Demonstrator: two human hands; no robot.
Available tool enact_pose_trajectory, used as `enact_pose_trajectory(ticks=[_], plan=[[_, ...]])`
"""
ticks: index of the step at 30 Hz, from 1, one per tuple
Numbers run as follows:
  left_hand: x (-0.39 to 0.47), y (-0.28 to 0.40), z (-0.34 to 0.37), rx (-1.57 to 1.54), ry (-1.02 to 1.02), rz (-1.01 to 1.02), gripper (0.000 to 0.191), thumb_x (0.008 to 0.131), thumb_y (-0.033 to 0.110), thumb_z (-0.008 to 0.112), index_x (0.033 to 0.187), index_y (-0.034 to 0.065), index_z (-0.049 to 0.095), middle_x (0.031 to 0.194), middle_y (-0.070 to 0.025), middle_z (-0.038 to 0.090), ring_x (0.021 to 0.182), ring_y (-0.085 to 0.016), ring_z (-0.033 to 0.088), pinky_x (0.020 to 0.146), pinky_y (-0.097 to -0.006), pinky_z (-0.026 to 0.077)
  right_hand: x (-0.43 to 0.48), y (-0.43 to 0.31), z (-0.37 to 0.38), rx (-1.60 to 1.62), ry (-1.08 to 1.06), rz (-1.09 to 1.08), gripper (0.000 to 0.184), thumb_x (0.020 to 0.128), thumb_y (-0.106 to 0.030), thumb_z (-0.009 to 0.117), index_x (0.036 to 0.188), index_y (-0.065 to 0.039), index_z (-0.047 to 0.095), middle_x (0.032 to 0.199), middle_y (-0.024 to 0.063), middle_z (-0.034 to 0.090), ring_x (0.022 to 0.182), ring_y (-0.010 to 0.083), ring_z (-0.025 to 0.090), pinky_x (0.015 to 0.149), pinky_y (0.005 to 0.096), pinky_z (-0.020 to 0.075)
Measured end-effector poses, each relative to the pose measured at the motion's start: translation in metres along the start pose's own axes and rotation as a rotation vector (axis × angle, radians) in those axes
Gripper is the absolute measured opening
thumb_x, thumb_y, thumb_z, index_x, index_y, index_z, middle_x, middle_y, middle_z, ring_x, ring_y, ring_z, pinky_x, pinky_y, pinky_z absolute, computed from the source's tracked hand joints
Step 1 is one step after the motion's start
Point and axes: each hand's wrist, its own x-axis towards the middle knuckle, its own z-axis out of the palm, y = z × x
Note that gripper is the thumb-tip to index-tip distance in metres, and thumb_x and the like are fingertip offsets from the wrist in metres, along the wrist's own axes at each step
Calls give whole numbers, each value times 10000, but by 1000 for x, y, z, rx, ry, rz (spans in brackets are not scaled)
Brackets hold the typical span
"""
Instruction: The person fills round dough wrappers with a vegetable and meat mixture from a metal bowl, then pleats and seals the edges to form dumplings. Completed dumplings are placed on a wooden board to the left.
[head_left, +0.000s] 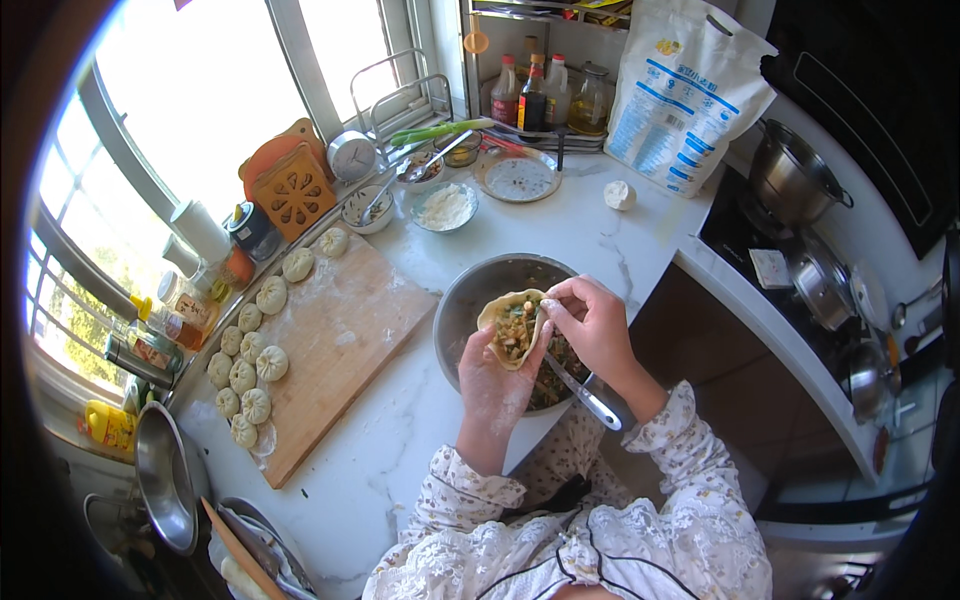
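Observation:
A round dough wrapper (493, 313) heaped with chopped filling (516, 328) rests cupped in my left hand (491, 379), which is dusted with flour. My right hand (596, 319) pinches the wrapper's right edge between thumb and fingers. Both hands hover over a large metal bowl (448, 330) of chopped green and brown filling. The handle of a metal spoon (596, 405) sticks out over the bowl's near rim; its head is hidden. To the left, several pleated buns (271, 363) sit along the far left side of a floured wooden board (352, 352).
Behind the bowl are a bowl of flour (445, 207), a dough ball (619, 196) and a metal plate (517, 178). A flour bag (679, 97) stands near the stove with its steel pot (793, 174). Jars (187, 300) line the windowsill; a steel basin (166, 476) lies lower left.

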Motion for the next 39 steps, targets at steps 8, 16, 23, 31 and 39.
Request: enact_pose_trajectory(ticks=[8, 16, 23, 31, 39], plan=[[1, 1, -4, 40, 27, -5, 415, 1035, 166, 522, 1388, -45, 577, 1416, -191, 639, 1345, -324, 603, 1193, -493, 474, 1, 1, -1, 17, -50, -24, 66, 948, 20, 720, 1006, 33, 692, 944, 45, 697, 801, 91, 704, 717, 238, 577], [0, 1, -2, 39, 21, -43, 407, 1032, 156, 523, 1386, -37, 582, 1390, -175, 664, 1320, -307, 625, 1188, -487, 482, -2, -2, -4, 65, -46, 22, 106, 915, -93, 719, 983, -12, 711, 975, 142, 715, 915, 313, 719, 833, 390, 564], [1, 2, -4, 2, -17, -47, 408, 1032, 165, 512, 1377, -40, 586, 1398, -179, 660, 1323, -311, 624, 1185, -485, 485, -1, -3, -4, -34, -54, -61, 60, 948, 28, 704, 1007, 27, 689, 964, 62, 675, 799, 111, 692, 718, 264, 567], [3, 3, -7, -82, -41, -59, 406, 1036, 179, 508, 1362, -48, 589, 1379, -187, 664, 1315, -329, 624, 1184, -488, 485, -3, -10, -3, -230, -13, -268, 244, 929, 15, 714, 1159, -55, 671, 973, 89, 646, 806, 209, 696, 697, 317, 569], [3, 2, -9, -73, -20, -46, 421, 1029, 193, 525, 1371, -48, 579, 1400, -185, 645, 1324, -327, 611, 1191, -484, 477, -5, -19, -6, -565, -97, -422, 264, 902, -76, 688, 1160, -129, 660, 1053, 64, 618, 909, 270, 697, 708, 390, 596]])
